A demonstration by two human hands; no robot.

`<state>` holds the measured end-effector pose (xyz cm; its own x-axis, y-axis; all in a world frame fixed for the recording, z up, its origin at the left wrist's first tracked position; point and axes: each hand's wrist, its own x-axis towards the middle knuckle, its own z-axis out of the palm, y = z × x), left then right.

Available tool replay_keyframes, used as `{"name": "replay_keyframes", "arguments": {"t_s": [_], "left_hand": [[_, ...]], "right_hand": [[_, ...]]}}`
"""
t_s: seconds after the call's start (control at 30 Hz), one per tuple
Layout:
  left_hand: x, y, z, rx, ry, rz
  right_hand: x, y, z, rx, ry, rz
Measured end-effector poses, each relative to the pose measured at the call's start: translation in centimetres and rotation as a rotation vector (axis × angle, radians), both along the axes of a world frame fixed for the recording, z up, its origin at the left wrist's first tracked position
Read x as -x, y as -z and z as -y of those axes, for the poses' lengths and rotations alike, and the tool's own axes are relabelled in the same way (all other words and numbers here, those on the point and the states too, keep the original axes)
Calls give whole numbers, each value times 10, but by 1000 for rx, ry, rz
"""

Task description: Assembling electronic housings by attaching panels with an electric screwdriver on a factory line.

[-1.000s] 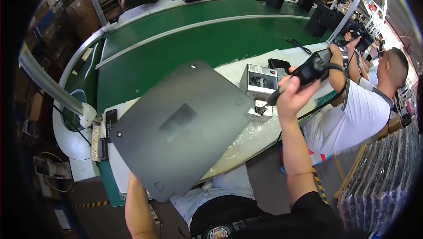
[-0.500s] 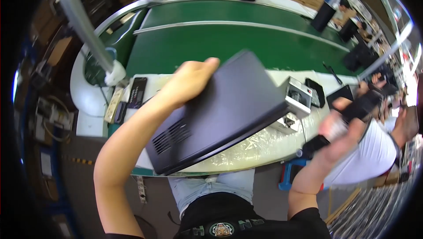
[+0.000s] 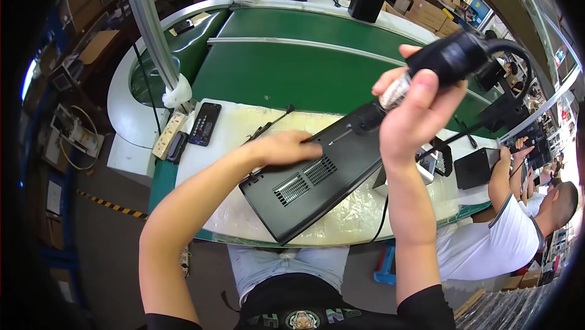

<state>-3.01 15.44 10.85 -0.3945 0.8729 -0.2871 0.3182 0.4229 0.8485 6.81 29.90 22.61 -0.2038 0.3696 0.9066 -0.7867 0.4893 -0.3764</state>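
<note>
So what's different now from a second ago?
The black box came down onto the table and turned, with its slots facing up. The left hand moved from behind it to on top. The right hand brought the power screwdriver in over the box. Same as before: the right hand grips the screwdriver, and the remote lies on the table.

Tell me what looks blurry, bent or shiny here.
In the head view, the left hand and the electric screwdriver in the right hand look slightly blurred, while the vents on the black casing look crisp; in the head view, the green belt bows with the fisheye, and the plastic-covered worktop catches glints.
</note>
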Motion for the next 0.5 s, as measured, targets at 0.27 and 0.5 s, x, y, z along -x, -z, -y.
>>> {"name": "replay_keyframes", "arguments": {"t_s": [0.27, 0.5], "left_hand": [[-20, -13, 15, 60, 9, -132], [-22, -11, 18, 79, 6, -222]], "right_hand": [[35, 26, 9, -13, -71, 134], [42, 36, 17, -21, -92, 184]]}}
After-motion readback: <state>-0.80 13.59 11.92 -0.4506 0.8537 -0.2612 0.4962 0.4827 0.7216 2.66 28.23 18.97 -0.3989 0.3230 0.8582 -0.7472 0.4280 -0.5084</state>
